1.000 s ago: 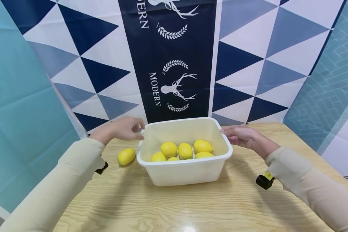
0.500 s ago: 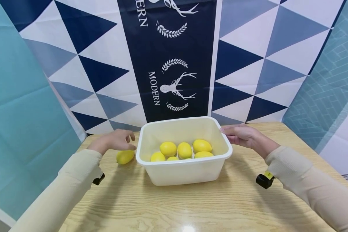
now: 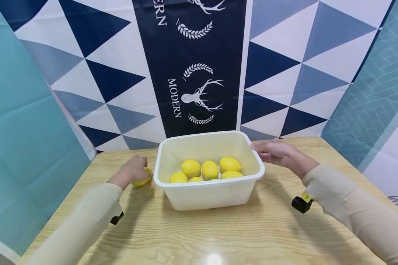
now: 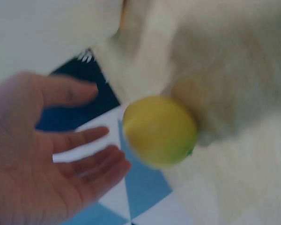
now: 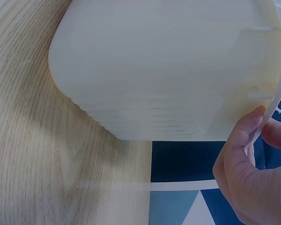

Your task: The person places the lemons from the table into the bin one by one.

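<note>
A white plastic tub [image 3: 212,198] stands on the table with several yellow lemons [image 3: 191,168] inside. At its right end my right hand [image 3: 278,152] grips the rim; the right wrist view shows thumb and fingers [image 5: 246,124] on either side of the lip. A single lemon [image 3: 141,182] lies outside the tub, off its left end. Over this lemon is my left hand [image 3: 132,172], hiding part of it in the head view. In the blurred left wrist view the fingers [image 4: 96,173] are spread and relaxed, close to the lemon [image 4: 160,131] with a small gap.
The wooden table [image 3: 192,235] runs back to a patterned cloth [image 3: 119,73] hanging behind the tub. A teal cloth [image 3: 26,140] hangs along the left side. Small black cameras [image 3: 302,204] sit under the wrists.
My left hand has left the tub's left rim and come down to the outside lemon, moving left and toward me. The right hand stays at the right rim.
</note>
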`<state>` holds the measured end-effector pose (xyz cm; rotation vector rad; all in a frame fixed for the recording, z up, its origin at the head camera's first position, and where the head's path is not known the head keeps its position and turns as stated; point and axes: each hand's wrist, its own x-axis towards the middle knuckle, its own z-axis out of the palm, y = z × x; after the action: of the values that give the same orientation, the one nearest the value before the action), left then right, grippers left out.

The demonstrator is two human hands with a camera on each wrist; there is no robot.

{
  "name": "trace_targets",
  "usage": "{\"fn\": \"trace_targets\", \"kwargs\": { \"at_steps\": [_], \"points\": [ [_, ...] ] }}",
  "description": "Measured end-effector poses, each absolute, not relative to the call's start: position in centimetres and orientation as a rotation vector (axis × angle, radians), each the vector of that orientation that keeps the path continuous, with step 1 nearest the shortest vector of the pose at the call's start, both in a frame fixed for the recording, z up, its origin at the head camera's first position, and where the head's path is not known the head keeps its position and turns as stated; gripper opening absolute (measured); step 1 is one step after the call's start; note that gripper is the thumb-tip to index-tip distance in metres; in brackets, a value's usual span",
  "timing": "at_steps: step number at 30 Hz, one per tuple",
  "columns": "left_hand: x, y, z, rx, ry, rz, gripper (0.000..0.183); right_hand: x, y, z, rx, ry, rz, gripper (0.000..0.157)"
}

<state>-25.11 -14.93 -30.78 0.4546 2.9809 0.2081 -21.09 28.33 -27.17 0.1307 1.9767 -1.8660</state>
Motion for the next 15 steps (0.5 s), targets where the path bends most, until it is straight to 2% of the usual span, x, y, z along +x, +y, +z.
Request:
{"fn": "trace_targets", "kwargs": {
  "at_steps": [4,10,15],
  "points": [
    [-24.6,-14.6,-32.1,0.342,3.063,0.22,0.034,-21.2,28.3,-27.2,0.13,1.985,-1.86,0.068],
    [-24.2,-14.5,-33.4,0.312,3.171,0.23,0.033,-21.4,28.2,-27.2,0.153,1.992,-1.853,0.07],
    [-24.1,-14.6,-33.9,0.317,3.214,0.203,0.043,-21.5,28.2,-27.2,0.171,1.99,-1.859,0.071]
  ]
}}
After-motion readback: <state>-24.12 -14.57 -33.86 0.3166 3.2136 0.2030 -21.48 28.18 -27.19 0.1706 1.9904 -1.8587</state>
